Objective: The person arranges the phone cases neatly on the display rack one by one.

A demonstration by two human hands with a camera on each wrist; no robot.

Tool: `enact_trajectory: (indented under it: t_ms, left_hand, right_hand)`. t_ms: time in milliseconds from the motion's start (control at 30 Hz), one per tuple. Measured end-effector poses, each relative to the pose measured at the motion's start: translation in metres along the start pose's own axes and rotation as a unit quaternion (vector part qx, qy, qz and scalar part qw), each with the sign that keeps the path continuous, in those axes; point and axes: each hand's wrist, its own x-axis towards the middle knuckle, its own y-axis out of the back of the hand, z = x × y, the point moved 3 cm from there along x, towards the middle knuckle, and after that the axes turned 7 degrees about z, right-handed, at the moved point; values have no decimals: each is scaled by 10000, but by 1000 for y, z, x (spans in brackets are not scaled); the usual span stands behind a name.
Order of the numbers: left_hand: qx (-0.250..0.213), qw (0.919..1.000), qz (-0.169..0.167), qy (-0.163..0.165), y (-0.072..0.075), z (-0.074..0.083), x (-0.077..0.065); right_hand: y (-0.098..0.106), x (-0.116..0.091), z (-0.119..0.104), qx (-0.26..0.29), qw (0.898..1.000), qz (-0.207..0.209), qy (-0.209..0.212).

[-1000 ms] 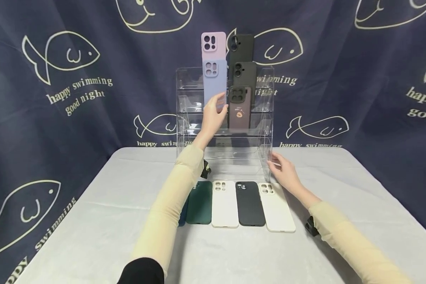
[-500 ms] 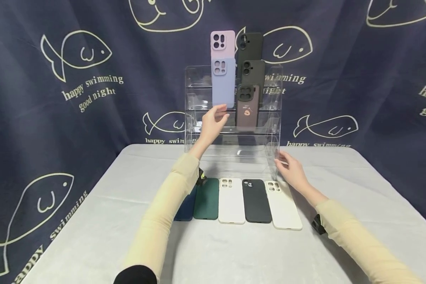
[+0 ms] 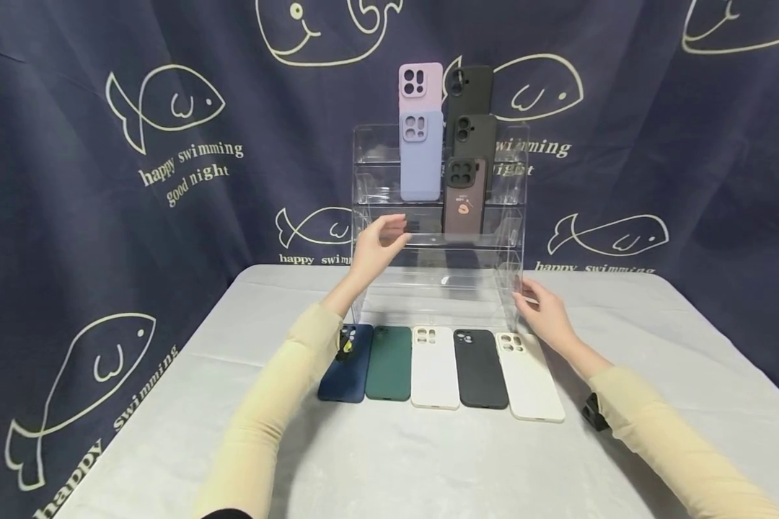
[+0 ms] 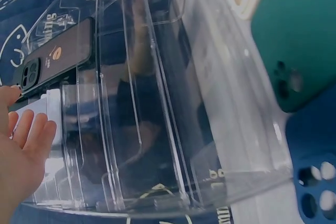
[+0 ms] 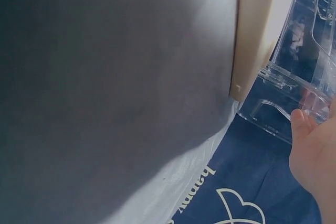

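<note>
A clear tiered display rack stands on the table with phone cases leaning in its upper tiers. On the left are a pink case and a light blue case below it. To the right, two black cases sit above a brownish see-through case with a dark frame. My left hand hovers before the rack, below the light blue case, fingers loosely spread and holding nothing. My right hand holds the rack's right side edge between thumb and fingers; the right wrist view shows its fingertips partly through the clear plastic.
In front of the rack lies a row of cases: dark blue, green, white, black and cream. A pale cloth covers the table. Behind hangs a navy curtain with fish drawings.
My left hand has let go of the light blue case and moved down and left, away from it. That case stays on the rack. My right hand keeps its place at the rack's side.
</note>
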Motion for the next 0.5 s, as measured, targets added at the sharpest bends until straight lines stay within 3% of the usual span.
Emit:
enact_trajectory:
  t_ms: [233,333,500]
  left_hand:
    - [22,9999,-134,55,16,-9,-24]
    - [13,9999,-133,86,26,0,-34]
    - [156,9994,-113,296,42,-9,-46]
  right_hand:
    - [-2,-2,4,40,10000,29,-2]
    - [-1,-1,5,35,10000,-24,-39]
    - [0,0,5,76,10000,-21,-23]
